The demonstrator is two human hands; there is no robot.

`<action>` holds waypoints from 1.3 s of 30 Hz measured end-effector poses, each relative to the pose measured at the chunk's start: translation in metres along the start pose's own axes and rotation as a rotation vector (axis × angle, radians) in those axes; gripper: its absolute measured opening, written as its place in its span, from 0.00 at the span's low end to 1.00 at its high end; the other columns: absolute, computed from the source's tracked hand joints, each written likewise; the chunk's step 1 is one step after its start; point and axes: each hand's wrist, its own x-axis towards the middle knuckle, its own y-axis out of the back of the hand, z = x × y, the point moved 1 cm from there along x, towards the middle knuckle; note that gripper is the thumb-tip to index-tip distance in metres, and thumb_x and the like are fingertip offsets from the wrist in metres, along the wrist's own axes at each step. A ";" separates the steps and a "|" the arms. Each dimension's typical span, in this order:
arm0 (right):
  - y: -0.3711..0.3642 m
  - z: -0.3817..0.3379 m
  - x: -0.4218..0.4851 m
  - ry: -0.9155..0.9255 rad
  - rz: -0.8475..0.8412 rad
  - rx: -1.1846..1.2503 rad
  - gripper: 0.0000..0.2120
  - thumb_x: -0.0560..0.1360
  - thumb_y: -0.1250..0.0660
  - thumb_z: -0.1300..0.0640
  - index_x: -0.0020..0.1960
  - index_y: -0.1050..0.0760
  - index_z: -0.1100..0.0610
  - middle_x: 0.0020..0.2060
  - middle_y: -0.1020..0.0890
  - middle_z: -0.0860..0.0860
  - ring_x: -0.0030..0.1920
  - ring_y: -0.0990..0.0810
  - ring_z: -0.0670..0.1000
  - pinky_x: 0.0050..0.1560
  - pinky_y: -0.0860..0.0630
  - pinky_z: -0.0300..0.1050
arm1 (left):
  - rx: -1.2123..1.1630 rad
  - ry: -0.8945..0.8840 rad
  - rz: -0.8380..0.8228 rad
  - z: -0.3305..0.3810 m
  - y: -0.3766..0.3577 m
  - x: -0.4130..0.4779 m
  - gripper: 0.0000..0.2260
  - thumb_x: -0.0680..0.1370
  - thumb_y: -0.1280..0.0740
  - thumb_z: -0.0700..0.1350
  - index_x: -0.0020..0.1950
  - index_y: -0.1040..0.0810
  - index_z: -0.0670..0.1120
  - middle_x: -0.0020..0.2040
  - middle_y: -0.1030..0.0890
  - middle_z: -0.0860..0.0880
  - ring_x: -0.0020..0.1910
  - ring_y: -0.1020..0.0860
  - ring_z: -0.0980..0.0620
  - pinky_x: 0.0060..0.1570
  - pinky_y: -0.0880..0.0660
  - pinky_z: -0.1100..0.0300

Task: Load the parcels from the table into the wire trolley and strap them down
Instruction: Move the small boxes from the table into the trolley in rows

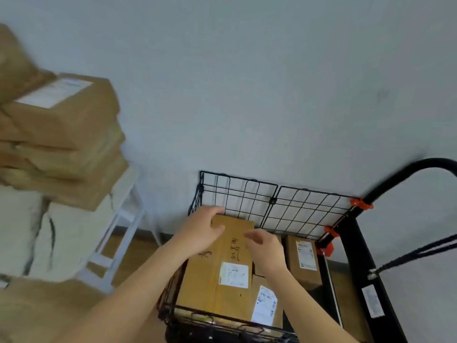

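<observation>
Parcel in hand is the big parcel (205, 288), a brown box with handwriting and a white label on top, lying in the left part of the trolley (247, 194). Left hand (201, 230) grips its far-left corner, thumb on the top face, fingers wrapped over the far edge. Right hand (268, 253) sits at the box's right edge with fingers curled. Can't tell if it is gripping or only touching.

In the basket just right of the big parcel are a small parcel (304, 266) standing against the far wire wall and a labelled parcel (265, 303) nearer the camera. Right side of the trolley has orange clips (361, 203) and a black handle (405, 174). A black cord (418, 254) hangs slack off to the far right, not across any box.

Far left, a stack of parcels (66, 129) sits on the table (74, 233), blurred, several boxes high.

Progress, judged: loading is partway done, three boxes in the basket and this one likely being seated. Left to do: move the stack over and strap everything down. Strapping not begun. The basket looks fairly full at floor level, so the rest probably have to go on top.
</observation>
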 end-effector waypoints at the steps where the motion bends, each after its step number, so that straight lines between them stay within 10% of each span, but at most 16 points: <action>1: -0.010 -0.013 -0.011 0.033 0.003 0.014 0.12 0.78 0.39 0.61 0.58 0.22 0.53 0.52 0.20 0.48 0.48 0.25 0.43 0.39 0.31 0.28 | 0.000 -0.009 0.047 -0.006 0.016 -0.015 0.22 0.79 0.38 0.47 0.73 0.36 0.52 0.72 0.35 0.53 0.70 0.34 0.55 0.66 0.37 0.60; 23: -0.171 -0.288 -0.103 0.498 -0.201 0.108 0.14 0.74 0.39 0.64 0.55 0.19 0.56 0.48 0.21 0.47 0.49 0.25 0.45 0.45 0.32 0.33 | -0.181 0.078 0.693 -0.121 0.259 -0.190 0.17 0.78 0.36 0.46 0.67 0.30 0.55 0.66 0.30 0.55 0.64 0.31 0.58 0.56 0.35 0.63; 39: -0.225 -0.387 0.036 0.338 -0.028 0.320 0.21 0.76 0.38 0.57 0.68 0.33 0.55 0.59 0.25 0.53 0.46 0.27 0.49 0.47 0.31 0.42 | -0.116 -0.012 0.604 -0.157 0.373 -0.057 0.18 0.78 0.36 0.46 0.68 0.31 0.54 0.66 0.30 0.56 0.65 0.32 0.60 0.57 0.37 0.65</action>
